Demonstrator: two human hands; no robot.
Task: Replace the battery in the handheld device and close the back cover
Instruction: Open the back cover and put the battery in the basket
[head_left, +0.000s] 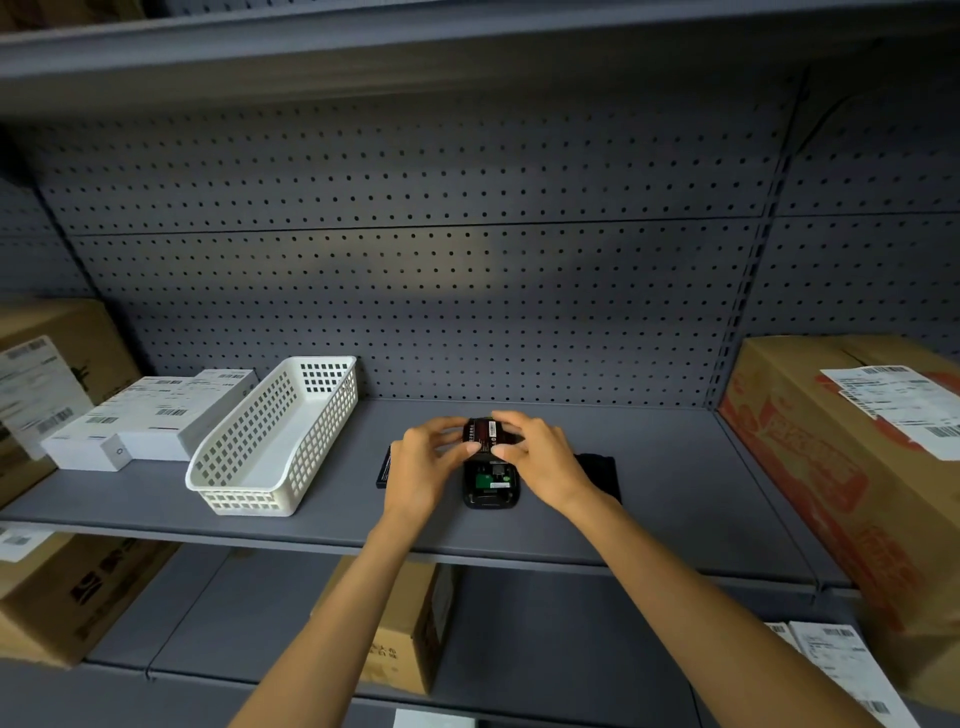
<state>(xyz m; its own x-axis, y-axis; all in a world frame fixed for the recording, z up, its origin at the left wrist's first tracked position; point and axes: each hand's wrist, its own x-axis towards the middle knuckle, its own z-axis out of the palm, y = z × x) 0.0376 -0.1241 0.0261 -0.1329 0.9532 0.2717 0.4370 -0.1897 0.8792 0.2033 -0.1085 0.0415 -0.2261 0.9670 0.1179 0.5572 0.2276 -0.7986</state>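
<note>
A black handheld device (491, 486) lies face down on the grey shelf (675, 499), its back open so a green board shows inside. Both hands hold a black battery (487, 434) with a red label over the device's far end. My left hand (423, 465) pinches the battery's left side and my right hand (535, 457) its right side. A black back cover (600, 475) lies flat on the shelf just right of my right hand. Another flat black piece (383, 467), perhaps a second battery, pokes out behind my left hand.
A white perforated basket (275, 441) stands left of the device. White boxes (150, 421) and a cardboard carton (47, 374) sit at the far left. A large carton (852, 467) stands at the right. A pegboard wall backs the shelf.
</note>
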